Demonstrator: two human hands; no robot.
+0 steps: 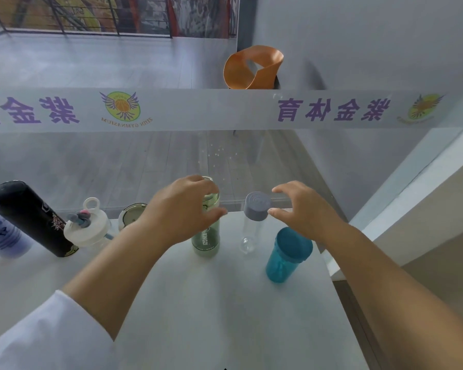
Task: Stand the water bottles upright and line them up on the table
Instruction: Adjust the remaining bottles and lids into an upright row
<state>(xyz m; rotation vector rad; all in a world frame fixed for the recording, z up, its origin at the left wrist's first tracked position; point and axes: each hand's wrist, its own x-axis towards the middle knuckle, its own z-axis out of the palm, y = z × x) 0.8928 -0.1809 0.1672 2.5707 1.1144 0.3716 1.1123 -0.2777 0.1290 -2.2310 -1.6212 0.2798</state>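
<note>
Several water bottles stand upright in a rough row on the white table (225, 311). From the left there is a blue-and-white bottle (0, 236), a black bottle (30, 217), a clear bottle with a white loop lid (87, 227), and a bottle (131, 210) partly hidden behind my left forearm. Then come a green bottle (206, 243), a clear bottle with a grey cap (255, 209) and a teal bottle (286, 256). My left hand (182, 209) grips the top of the green bottle. My right hand (302, 209) is open, with its thumb tip at the grey cap.
A glass partition with a frosted band of purple lettering (198, 110) rises right behind the bottles. The table's right edge (334, 276) runs close beside the teal bottle. An orange chair (251, 68) stands beyond the glass.
</note>
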